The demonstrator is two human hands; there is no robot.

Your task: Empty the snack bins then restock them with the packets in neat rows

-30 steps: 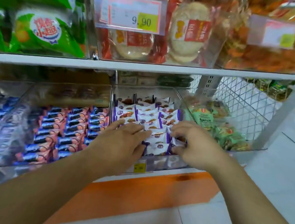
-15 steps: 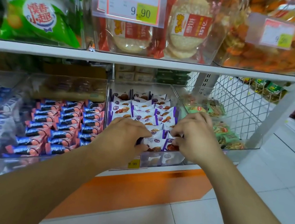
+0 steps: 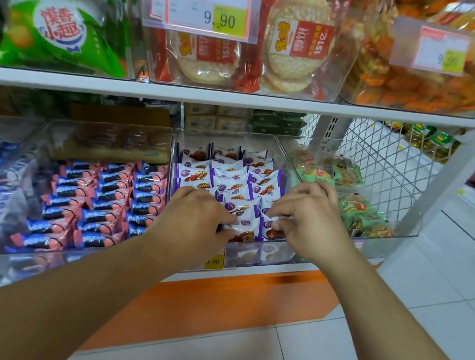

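Both of the person's hands work at the front edge of the middle clear bin (image 3: 267, 137) on the lower shelf. The left hand (image 3: 196, 222) has its fingers curled in a narrow grip on the front packet (image 3: 244, 225) of the purple-and-white waffle packets (image 3: 230, 179). The right hand (image 3: 312, 218) pinches the next front packet (image 3: 269, 226), at about three o'clock from the first. Both packets sit inside the bin, touching the rows behind them.

The likely trouble, judged from how things lie, is the leaning rows. The packets overlap like shingles, so a hard push from the front could buckle the rows behind or tip a packet sideways out of line. The wrappers look slick; a pinched corner might slip and drop a packet flat against the bin's front wall. A forearm could also brush the price tag (image 3: 215, 261) at six o'clock below the left hand.

Counted: two hands and three lower bins in clear sight. The middle bin shows three columns of waffle packets, about six rows deep; the hands hide part of the front. At nine o'clock, the pink-and-blue packets (image 3: 101, 194) lie in three columns, roughly eight rows. At three o'clock, the green packets (image 3: 354, 208) lie loose, too jumbled to count. Two upper price cards show.
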